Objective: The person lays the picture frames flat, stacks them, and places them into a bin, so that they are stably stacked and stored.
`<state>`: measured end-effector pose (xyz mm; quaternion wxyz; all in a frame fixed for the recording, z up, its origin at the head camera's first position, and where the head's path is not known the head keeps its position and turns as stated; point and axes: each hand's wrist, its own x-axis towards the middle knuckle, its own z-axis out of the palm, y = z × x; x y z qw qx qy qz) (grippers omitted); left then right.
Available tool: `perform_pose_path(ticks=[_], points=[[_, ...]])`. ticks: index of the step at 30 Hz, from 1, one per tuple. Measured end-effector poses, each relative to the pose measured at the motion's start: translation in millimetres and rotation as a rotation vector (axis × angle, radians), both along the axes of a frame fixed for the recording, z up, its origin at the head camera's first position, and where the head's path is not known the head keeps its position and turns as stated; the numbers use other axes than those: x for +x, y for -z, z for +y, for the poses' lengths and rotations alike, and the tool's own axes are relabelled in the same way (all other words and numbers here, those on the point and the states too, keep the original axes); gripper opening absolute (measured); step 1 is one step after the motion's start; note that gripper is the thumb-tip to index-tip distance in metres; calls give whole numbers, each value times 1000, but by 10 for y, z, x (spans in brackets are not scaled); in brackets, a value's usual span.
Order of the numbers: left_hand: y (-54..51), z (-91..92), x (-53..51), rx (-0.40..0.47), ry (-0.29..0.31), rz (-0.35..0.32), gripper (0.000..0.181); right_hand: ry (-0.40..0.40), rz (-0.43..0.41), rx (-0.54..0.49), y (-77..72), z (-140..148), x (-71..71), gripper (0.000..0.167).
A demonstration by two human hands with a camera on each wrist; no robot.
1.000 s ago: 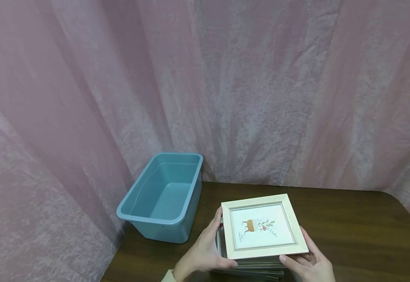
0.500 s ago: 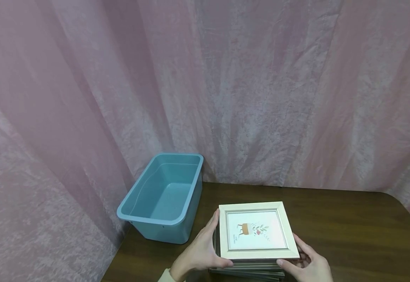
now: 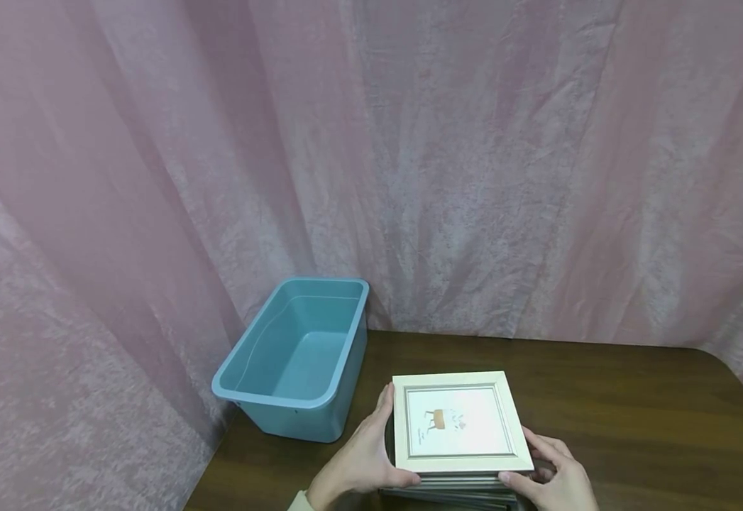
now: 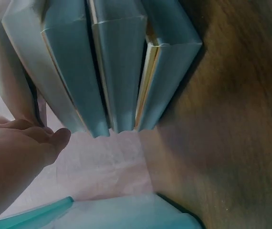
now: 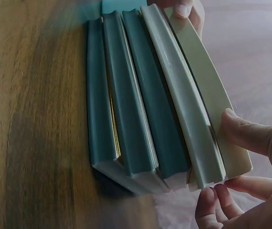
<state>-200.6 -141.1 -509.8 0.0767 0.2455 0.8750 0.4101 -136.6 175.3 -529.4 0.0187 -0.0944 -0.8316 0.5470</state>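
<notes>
A cream picture frame [image 3: 463, 424] with a small animal-and-flower print lies face up on top of a stack of several frames [image 3: 457, 482]. My left hand [image 3: 363, 458] grips its left side, the thumb at the near edge. At the near right corner my right hand [image 3: 553, 472] holds the same frame. The right wrist view shows the right hand [image 5: 260, 167] with its thumb on the side of the cream frame [image 5: 207, 86] and its fingers around the corner. Stacked frame edges [image 4: 121, 71] fill the top of the left wrist view, beside my left hand [image 4: 24, 143].
To the left of the stack stands a blue plastic bin [image 3: 339, 369] with nothing visible inside. Everything rests on a dark wooden table [image 3: 633, 411]. A pink curtain [image 3: 448, 170] hangs behind and along the left side.
The top frame has come down and slightly left, from tilted and raised to squarely over the stack. Both hands have moved with it, keeping their hold.
</notes>
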Motion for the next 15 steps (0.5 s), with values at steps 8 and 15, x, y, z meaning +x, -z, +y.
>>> perform_pose_path(ticks=[8,15], points=[[57,7,3,3,9,-22,149,-17,43,15,49,22,-4,90],[86,29,9,3,9,-26,149,-16,-10,-14,61,26,3,91]])
